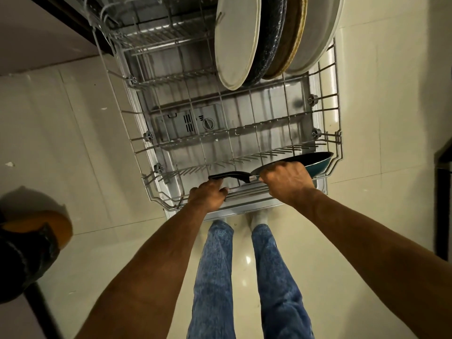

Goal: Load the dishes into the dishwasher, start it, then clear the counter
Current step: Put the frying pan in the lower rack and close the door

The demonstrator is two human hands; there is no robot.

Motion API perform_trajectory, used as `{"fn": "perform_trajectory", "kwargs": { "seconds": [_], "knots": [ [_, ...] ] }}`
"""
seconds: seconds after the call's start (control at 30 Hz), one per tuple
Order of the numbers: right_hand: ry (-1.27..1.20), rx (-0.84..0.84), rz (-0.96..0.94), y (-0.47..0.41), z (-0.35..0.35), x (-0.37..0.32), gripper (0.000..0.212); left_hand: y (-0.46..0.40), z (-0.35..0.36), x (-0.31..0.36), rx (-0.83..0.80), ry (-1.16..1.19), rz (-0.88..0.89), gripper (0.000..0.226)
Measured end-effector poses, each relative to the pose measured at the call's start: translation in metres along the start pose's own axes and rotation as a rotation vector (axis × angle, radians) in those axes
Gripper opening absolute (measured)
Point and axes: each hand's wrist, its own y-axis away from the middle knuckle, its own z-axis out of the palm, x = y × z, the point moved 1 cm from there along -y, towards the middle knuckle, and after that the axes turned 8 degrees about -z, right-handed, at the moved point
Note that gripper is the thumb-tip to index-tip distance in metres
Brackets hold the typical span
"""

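Right hand (286,179) clamped on frying pan (315,162) where handle meets bowl — pan on edge at near right of lower rack (137,143). Left hand (208,195) curled over rack's near rim, just under pan handle. Four plates (237,42) upright at far right.

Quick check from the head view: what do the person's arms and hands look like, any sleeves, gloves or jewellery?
Both forearms are bare, with no sleeves in view. The left hand and right hand wear no gloves, and no rings, watch or bracelet show. Below them: blue jeans and light socks.
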Motion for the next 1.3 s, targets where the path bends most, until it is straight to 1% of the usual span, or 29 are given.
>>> {"fn": "perform_trajectory", "kwargs": {
  "seconds": [0.13, 0.37, 0.5, 0.57, 0.7, 0.8, 0.87, 0.97, 1.03, 1.07, 1.13, 1.2, 1.23, 1.27, 1.3],
  "knots": [
    [0.009, 0.004, -0.019, -0.001, -0.003, 0.002, 0.033, -0.001, -0.001, 0.0, -0.016, 0.012, 0.008, 0.051],
    [0.013, -0.003, -0.003, 0.001, -0.003, -0.001, 0.029, 0.008, -0.004, 0.003, 0.016, -0.01, 0.0, 0.047],
    [-0.02, 0.044, -0.002, -0.001, 0.004, -0.001, 0.035, 0.015, -0.008, 0.007, 0.031, 0.047, -0.037, 0.046],
    [-0.032, 0.109, 0.002, 0.003, 0.009, -0.003, 0.038, 0.019, -0.009, 0.009, 0.038, 0.096, -0.06, 0.047],
    [-0.088, 0.366, 0.028, 0.02, 0.014, -0.011, 0.039, 0.028, -0.01, 0.013, 0.041, 0.236, -0.103, 0.048],
    [-0.191, 0.487, 0.062, 0.038, 0.016, -0.015, 0.038, 0.039, -0.009, 0.018, 0.03, 0.4, -0.133, 0.048],
    [-0.281, 0.576, 0.132, 0.05, 0.018, -0.017, 0.035, 0.05, -0.011, 0.024, 0.034, 0.539, -0.171, 0.049],
    [-0.502, 0.61, 0.355, 0.065, 0.02, -0.02, 0.023, 0.065, -0.013, 0.032, 0.077, 0.74, -0.273, 0.049],
    [-0.752, 0.625, 0.559, 0.07, 0.018, -0.021, 0.012, 0.075, -0.014, 0.038, 0.119, 0.923, -0.373, 0.047],
    [-0.918, 0.63, 0.682, 0.071, 0.017, -0.021, 0.011, 0.079, -0.014, 0.041, 0.145, 1.03, -0.429, 0.047],
    [-1.321, 0.591, 0.936, 0.07, 0.02, -0.02, 0.023, 0.087, -0.014, 0.049, 0.159, 1.263, -0.556, 0.049],
    [-1.661, 0.515, 1.159, 0.066, 0.025, -0.021, 0.043, 0.092, -0.013, 0.059, 0.085, 1.497, -0.669, 0.053],
    [-1.804, 0.462, 1.239, 0.063, 0.027, -0.023, 0.051, 0.092, -0.012, 0.063, 0.031, 1.597, -0.7, 0.057],
    [-1.944, 0.418, 1.278, 0.059, 0.029, -0.025, 0.058, 0.09, -0.011, 0.065, -0.015, 1.689, -0.702, 0.061],
    [-2.075, 0.393, 1.274, 0.054, 0.03, -0.028, 0.063, 0.088, -0.009, 0.068, -0.057, 1.784, -0.696, 0.064]
  ]
}}
